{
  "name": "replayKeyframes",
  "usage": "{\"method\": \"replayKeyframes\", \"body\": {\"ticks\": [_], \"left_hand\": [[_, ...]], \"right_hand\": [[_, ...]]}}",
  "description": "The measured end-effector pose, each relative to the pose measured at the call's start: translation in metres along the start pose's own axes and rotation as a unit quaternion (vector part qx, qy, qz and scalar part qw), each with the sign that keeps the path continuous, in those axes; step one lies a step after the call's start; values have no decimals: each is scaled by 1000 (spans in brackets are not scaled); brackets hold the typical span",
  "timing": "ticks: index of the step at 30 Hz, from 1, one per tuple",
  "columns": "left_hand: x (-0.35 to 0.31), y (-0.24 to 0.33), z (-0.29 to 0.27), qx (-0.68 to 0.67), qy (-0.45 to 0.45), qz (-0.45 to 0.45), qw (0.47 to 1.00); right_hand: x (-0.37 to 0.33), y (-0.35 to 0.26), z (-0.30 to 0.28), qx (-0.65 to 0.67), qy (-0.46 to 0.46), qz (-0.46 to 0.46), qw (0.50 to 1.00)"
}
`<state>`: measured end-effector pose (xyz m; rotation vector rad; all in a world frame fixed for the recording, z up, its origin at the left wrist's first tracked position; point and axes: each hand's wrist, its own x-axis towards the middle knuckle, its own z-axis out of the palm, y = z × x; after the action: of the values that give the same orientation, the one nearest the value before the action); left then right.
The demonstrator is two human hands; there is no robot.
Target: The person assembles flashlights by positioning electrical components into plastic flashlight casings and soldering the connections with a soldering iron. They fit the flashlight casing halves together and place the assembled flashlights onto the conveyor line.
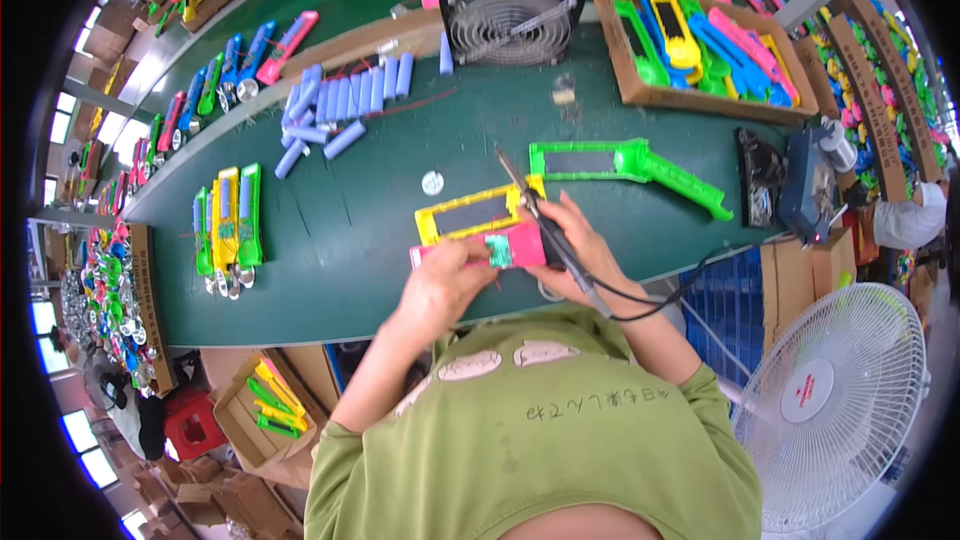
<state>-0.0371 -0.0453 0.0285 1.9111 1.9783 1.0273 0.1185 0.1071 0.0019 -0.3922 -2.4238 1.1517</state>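
Note:
My left hand point(440, 285) is closed on a pink plastic housing point(525, 244), its fingers bent over the left part. A small green circuit board point(497, 251) sits in that housing beside my left fingertips. In my right hand point(583, 252) is a soldering iron point(562, 250), its tip pointing up and away from the board; the fingers also rest near the housing's right end. Just beyond lies a yellow housing point(430, 228) with a rectangular window. A long green housing point(690, 185) lies to the right, and a round whitish disc point(432, 182) lies farther off.
Blue-purple cylindrical battery cells point(345, 95) are piled at the back left. Wired housings point(228, 220) stand at left. A black fan point(512, 25) and a cardboard box point(640, 95) of housings are at the back. A soldering station point(808, 190) stands right, a white fan point(830, 410) below it.

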Motion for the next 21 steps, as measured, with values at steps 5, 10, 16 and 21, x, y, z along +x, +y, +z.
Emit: {"method": "replayKeyframes", "body": {"ticks": [5, 10, 16, 21], "left_hand": [[0, 0, 36, 74, 167, 25, 983], [3, 8, 42, 74, 171, -53, 981], [-4, 12, 31, -33, 140, -170, 975], [-2, 13, 27, -62, 135, -210, 966]], "right_hand": [[3, -7, -4, 42, 7, 8, 999], [-17, -25, -6, 31, 88, -17, 995], [-52, -26, -17, -32, 98, -16, 995], [-66, -21, 15, 260, 260, 123, 922]]}}
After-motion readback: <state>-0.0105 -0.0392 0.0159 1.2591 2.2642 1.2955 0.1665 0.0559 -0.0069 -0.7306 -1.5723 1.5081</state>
